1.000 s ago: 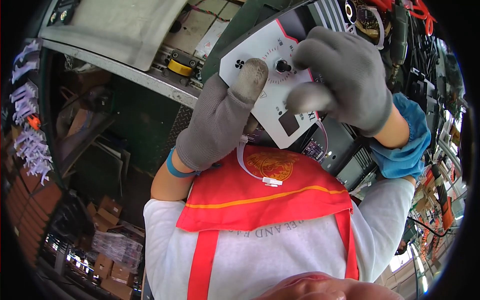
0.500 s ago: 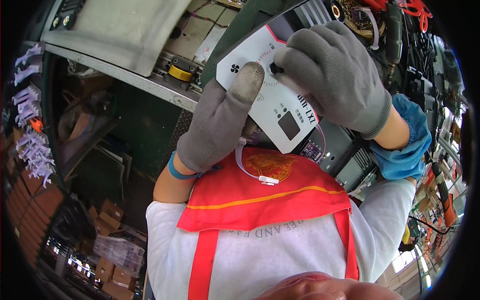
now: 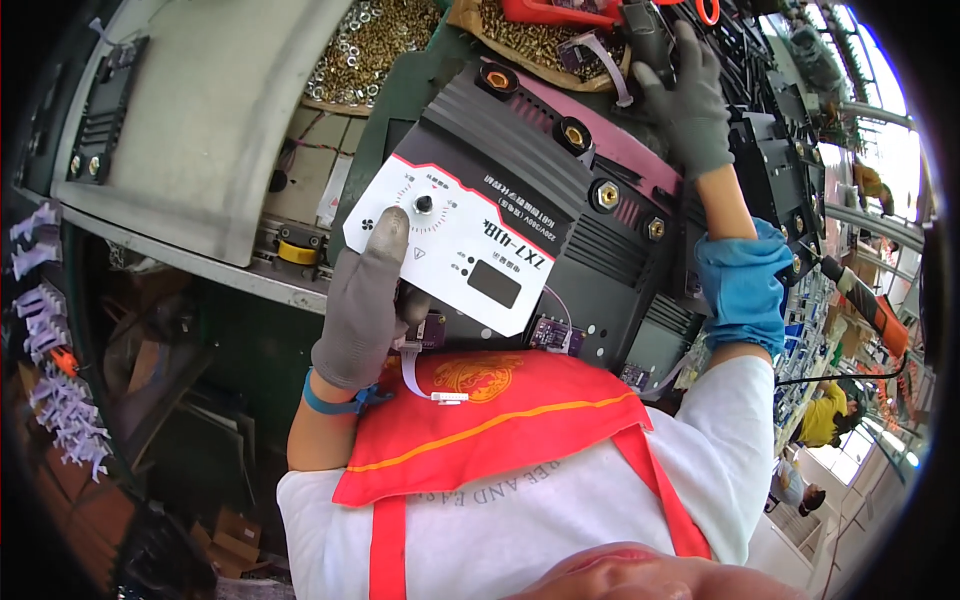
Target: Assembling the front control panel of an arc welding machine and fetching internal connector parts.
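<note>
My left hand, in a grey glove, grips a control panel by its left end, thumb on the white face and fingers underneath. A short threaded shaft stands up from that face, near a dark display window. The panel lies tilted over black housing parts. My gloved right hand is stretched out at the far right, fingers apart, beside a dark tool-like object whose kind I cannot make out. From under the panel a white ribbon cable with a plug hangs against the red apron.
Loose brass fasteners and nuts lie at the back left, with more in a carton at the back. Brass terminals stick up from the black parts. A pale sheet covers the left bench. Black parts crowd the right.
My right hand has left the panel's shaft and reached away to the far right, its fingers spreading. The panel, still in my left hand, sits lower and further left in view.
</note>
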